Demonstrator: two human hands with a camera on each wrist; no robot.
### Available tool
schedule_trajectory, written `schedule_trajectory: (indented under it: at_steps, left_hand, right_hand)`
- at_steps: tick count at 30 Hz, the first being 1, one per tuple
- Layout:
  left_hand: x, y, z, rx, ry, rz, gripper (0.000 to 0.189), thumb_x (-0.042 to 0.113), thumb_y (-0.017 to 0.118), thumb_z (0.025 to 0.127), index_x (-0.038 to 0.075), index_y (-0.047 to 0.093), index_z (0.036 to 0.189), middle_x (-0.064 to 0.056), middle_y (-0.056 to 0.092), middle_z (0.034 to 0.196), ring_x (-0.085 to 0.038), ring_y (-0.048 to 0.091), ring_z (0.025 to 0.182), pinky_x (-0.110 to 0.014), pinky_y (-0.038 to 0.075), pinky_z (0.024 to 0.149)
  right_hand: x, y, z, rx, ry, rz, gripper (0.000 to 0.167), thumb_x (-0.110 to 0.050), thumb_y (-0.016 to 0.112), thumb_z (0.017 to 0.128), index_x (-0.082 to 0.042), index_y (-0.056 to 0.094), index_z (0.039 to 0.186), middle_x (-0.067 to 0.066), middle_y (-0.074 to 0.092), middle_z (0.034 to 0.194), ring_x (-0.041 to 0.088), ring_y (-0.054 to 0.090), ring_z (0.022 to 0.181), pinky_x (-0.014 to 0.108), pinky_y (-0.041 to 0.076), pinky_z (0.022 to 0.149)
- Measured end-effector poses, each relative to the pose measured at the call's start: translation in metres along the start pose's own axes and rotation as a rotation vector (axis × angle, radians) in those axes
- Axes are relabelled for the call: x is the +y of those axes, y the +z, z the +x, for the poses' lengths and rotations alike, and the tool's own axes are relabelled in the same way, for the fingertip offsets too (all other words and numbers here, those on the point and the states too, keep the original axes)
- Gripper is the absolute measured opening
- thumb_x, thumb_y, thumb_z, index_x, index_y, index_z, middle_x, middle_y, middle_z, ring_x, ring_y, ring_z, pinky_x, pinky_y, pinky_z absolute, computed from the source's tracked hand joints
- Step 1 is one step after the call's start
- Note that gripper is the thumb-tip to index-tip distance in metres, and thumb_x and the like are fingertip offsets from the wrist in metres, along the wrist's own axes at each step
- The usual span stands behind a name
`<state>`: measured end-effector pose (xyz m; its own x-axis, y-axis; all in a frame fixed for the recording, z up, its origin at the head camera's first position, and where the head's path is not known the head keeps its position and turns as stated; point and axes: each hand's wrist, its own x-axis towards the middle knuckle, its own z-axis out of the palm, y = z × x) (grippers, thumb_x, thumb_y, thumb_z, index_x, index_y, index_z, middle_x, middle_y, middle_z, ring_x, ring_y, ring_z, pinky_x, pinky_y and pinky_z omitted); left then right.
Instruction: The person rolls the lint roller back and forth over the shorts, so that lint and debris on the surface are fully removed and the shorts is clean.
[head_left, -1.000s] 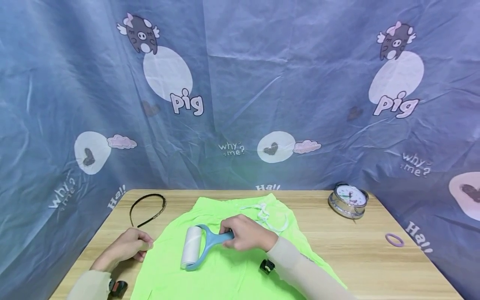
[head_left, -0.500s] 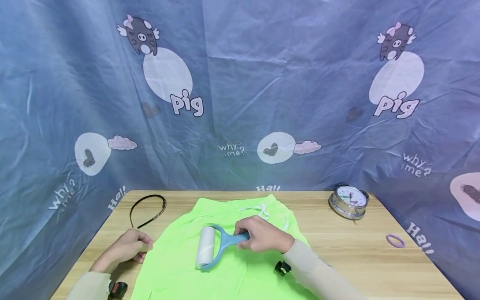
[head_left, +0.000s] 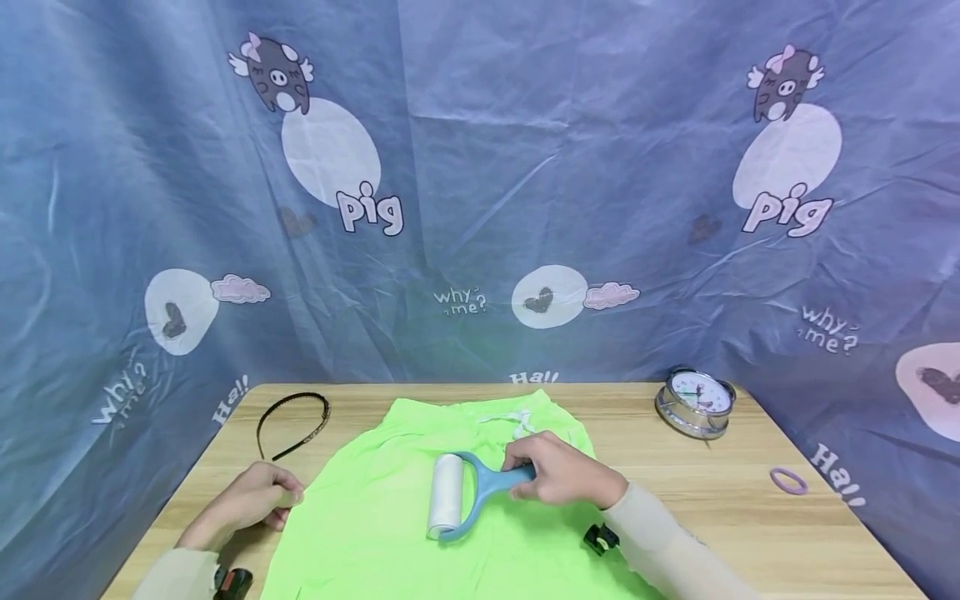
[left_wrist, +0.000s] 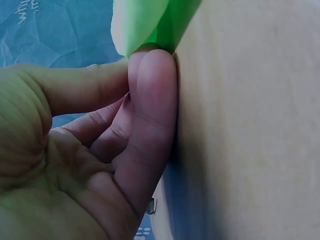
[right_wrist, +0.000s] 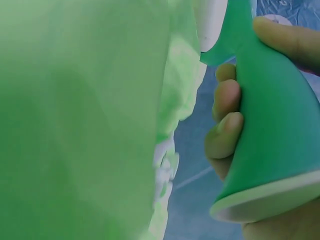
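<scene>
Neon green shorts (head_left: pixel 375 517) with a white drawstring (head_left: pixel 522 422) lie spread on the wooden table. My right hand (head_left: pixel 558 471) grips the blue handle of a lint roller (head_left: pixel 447 496), whose white roll rests over the middle of the shorts. In the right wrist view, fingers (right_wrist: pixel 227 135) curl round the flared handle (right_wrist: pixel 275 120). At the left edge of the shorts, my left hand (head_left: pixel 258 497) pinches the fabric between thumb and fingertips. The left wrist view shows the pinched green cloth (left_wrist: pixel 155 25) above those fingers, close to the tabletop.
A black headband (head_left: pixel 288 425) lies on the table (head_left: pixel 660 492) at the back left. At the back right stands a silver alarm clock (head_left: pixel 696 403), with a purple ring (head_left: pixel 788 481) nearer the right edge. A blue patterned curtain (head_left: pixel 480 208) hangs behind the table.
My right hand has moved the lint roller rightward across the shorts, from their left part to the middle. My left hand has stayed at the left edge of the fabric.
</scene>
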<state>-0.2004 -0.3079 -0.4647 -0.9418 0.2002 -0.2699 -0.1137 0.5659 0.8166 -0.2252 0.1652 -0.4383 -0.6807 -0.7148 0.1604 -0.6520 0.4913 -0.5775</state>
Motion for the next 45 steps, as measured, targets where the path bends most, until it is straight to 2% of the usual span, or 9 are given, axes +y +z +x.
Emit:
schedule_trajectory:
  at_steps: [8,16,27,37,45]
  left_hand:
    - [0.004,0.003,0.002,0.003,0.009,0.000,0.022,0.003,0.064,0.089,-0.012,0.066,0.104,-0.007,0.060,0.076,-0.016,0.060,0.062,-0.030,0.059,0.057]
    - [0.003,0.004,0.005,0.020,0.028,0.018,0.019,0.002,0.063,0.090,-0.012,0.066,0.101,-0.007,0.060,0.076,-0.017,0.059,0.063,-0.030,0.059,0.056]
    - [0.005,0.004,0.005,0.024,0.022,0.024,0.019,0.003,0.063,0.091,-0.011,0.066,0.102,-0.008,0.061,0.080,-0.017,0.060,0.063,-0.031,0.060,0.057]
    - [0.002,0.001,0.002,-0.008,0.035,0.030,0.018,0.004,0.061,0.092,-0.010,0.067,0.101,-0.007,0.060,0.080,-0.016,0.059,0.063,-0.030,0.058,0.056]
    - [-0.001,0.000,0.000,-0.027,0.041,0.038,0.014,0.004,0.061,0.093,-0.007,0.067,0.097,-0.003,0.056,0.072,-0.014,0.058,0.061,-0.027,0.057,0.055]
  right_hand:
    - [0.011,-0.009,-0.026,0.033,0.010,-0.028,0.019,-0.008,0.079,0.078,-0.021,0.067,0.084,-0.017,0.051,0.068,-0.007,0.037,0.057,0.014,0.038,0.052]
    - [0.017,-0.021,-0.043,0.045,0.041,0.006,0.021,-0.007,0.081,0.078,-0.022,0.069,0.086,-0.016,0.057,0.070,-0.006,0.041,0.059,0.015,0.041,0.055]
    - [0.023,-0.031,-0.062,0.049,0.086,0.033,0.021,-0.009,0.082,0.078,-0.024,0.071,0.087,-0.013,0.063,0.073,-0.005,0.045,0.061,0.017,0.044,0.056]
    - [0.029,-0.040,-0.087,0.088,0.102,0.020,0.022,-0.011,0.084,0.076,-0.025,0.070,0.086,-0.015,0.060,0.073,-0.005,0.046,0.063,0.018,0.044,0.057]
    - [0.036,-0.048,-0.111,0.102,0.135,0.039,0.025,-0.007,0.083,0.075,-0.025,0.068,0.084,-0.015,0.056,0.071,-0.006,0.046,0.062,0.018,0.043,0.056]
